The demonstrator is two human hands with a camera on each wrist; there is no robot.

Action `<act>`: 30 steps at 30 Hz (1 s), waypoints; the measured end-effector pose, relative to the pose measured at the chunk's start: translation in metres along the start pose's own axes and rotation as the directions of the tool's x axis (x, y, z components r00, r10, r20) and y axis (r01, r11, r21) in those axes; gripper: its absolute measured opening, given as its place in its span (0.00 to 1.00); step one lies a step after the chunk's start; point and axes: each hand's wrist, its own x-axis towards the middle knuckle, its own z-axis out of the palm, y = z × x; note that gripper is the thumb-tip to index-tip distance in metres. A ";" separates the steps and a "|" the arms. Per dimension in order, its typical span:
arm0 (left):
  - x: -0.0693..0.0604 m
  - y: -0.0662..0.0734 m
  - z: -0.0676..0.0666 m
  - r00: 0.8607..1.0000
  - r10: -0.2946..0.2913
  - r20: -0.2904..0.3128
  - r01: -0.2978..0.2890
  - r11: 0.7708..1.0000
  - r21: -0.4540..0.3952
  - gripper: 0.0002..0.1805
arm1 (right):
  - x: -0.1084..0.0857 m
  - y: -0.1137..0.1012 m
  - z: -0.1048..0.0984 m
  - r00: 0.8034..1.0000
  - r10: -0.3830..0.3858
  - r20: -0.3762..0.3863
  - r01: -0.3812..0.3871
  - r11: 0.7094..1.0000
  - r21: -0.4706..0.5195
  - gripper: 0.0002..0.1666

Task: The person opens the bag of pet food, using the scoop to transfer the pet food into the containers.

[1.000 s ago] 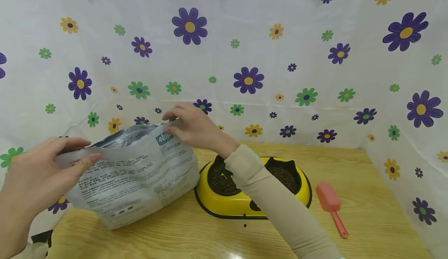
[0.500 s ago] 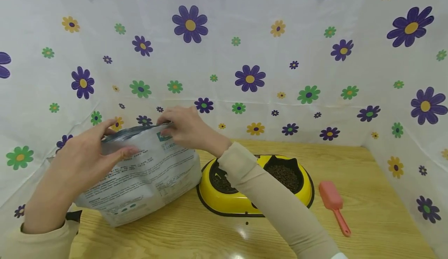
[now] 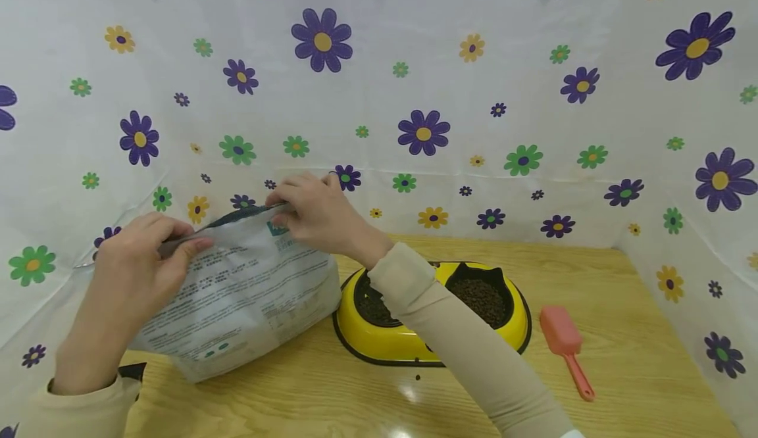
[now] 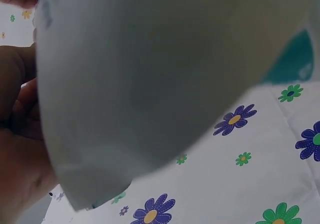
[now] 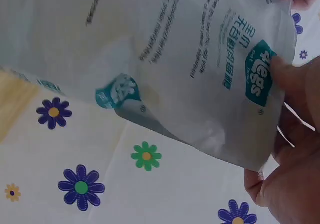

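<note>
A white pet food bag (image 3: 237,300) with printed text and a teal "4legs" label stands tilted on the table's left side. My left hand (image 3: 139,270) pinches its top edge near the left end, thumb on the front. The right hand (image 3: 322,218) grips the same edge near the right corner. Between the hands, the dark inside of the mouth shows as a narrow strip. In the right wrist view, the right thumb (image 5: 295,81) lies by the label. The bag (image 4: 135,84) fills most of the left wrist view and hides part of the left hand.
Right of the bag, a yellow double bowl (image 3: 379,346) holds brown kibble in both black cups; the right forearm crosses over it. A pink scoop (image 3: 562,336) lies farther right on the wooden table (image 3: 308,398). One loose kibble (image 3: 418,377) lies before the bowl. Flowered cloth hangs behind.
My left hand has moved right along the bag's top edge and taken a new grip. The wide mouth has narrowed to a strip. The right hand keeps its hold near the corner.
</note>
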 end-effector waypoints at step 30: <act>0.003 0.021 0.013 0.995 -0.084 0.060 0.086 0.996 -0.030 0.10 | 0.006 -0.017 0.009 0.996 -0.089 -0.014 0.089 0.996 0.032 0.11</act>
